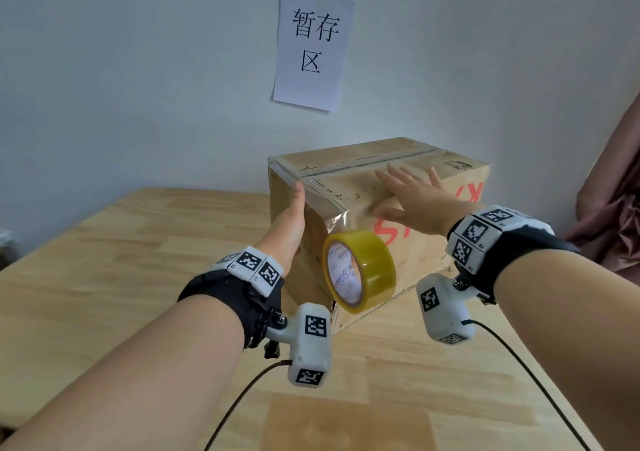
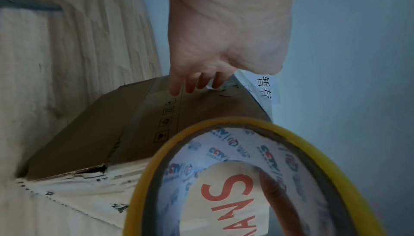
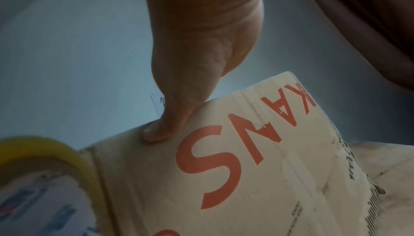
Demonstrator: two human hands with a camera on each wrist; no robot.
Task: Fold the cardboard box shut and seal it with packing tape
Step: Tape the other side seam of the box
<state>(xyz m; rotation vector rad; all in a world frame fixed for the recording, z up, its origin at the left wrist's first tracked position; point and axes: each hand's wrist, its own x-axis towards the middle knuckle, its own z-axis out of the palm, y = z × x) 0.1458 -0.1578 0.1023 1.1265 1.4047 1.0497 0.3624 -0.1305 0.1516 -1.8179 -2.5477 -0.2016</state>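
A closed cardboard box point(image 1: 415, 253) with red letters stands on the wooden table point(image 1: 138, 277), clear tape along its top seam. My left hand point(image 1: 298, 191) lies flat against its left side, fingers point(image 2: 190, 85) straight, touching near the top edge. My right hand point(image 1: 408, 187) rests spread on the box's top, and its thumb point(image 3: 165, 130) presses the front face. A yellow tape roll point(image 1: 358, 270) hangs at the box's near corner from a shiny strip point(image 1: 332, 215) stuck to the box; neither hand holds it. The roll point(image 2: 241, 144) fills the lower left wrist view.
A white paper sign point(image 1: 313, 49) with black characters hangs on the wall behind the box. Pink cloth point(image 1: 616, 208) sits at the right edge. Black cables point(image 1: 235, 405) trail from the wrist cameras over the near table.
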